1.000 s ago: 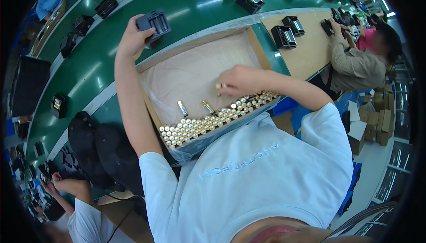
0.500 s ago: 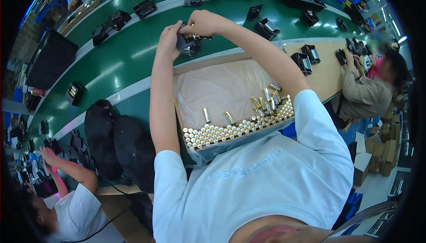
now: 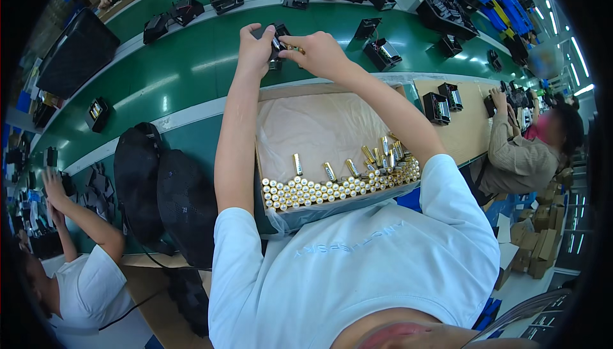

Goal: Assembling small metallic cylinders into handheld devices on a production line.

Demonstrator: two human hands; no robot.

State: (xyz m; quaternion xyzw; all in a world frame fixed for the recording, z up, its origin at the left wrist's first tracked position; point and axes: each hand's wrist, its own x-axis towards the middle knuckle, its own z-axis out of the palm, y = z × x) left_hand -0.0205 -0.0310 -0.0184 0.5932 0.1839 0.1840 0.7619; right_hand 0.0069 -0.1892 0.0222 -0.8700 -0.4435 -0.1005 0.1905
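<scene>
Above the far edge of a lined cardboard box (image 3: 306, 113), my left hand (image 3: 255, 50) grips a small black battery case (image 3: 276, 37), its thumb along the case's side. My right hand (image 3: 319, 54) is closed in a pinch on batteries (image 3: 295, 49), their gold ends showing at the fingertips by the case. How many it holds is hidden by the fingers. Packed upright along the box's near side stand many gold-and-silver cylindrical batteries (image 3: 313, 193). Several loose ones (image 3: 329, 171) lie or lean on top of them.
More black cases (image 3: 383, 54) sit on the green conveyor belt (image 3: 159, 90). Two cases (image 3: 437, 108) with batteries rest on a brown board at right. Dark bags (image 3: 185, 202) lie left of the box. A co-worker (image 3: 523, 151) works at right, another (image 3: 89, 279) at left.
My right hand has shifted from over the case to its right side, and its fingers now point at the case. The case shows more upright in my left hand. The view has shifted slightly.
</scene>
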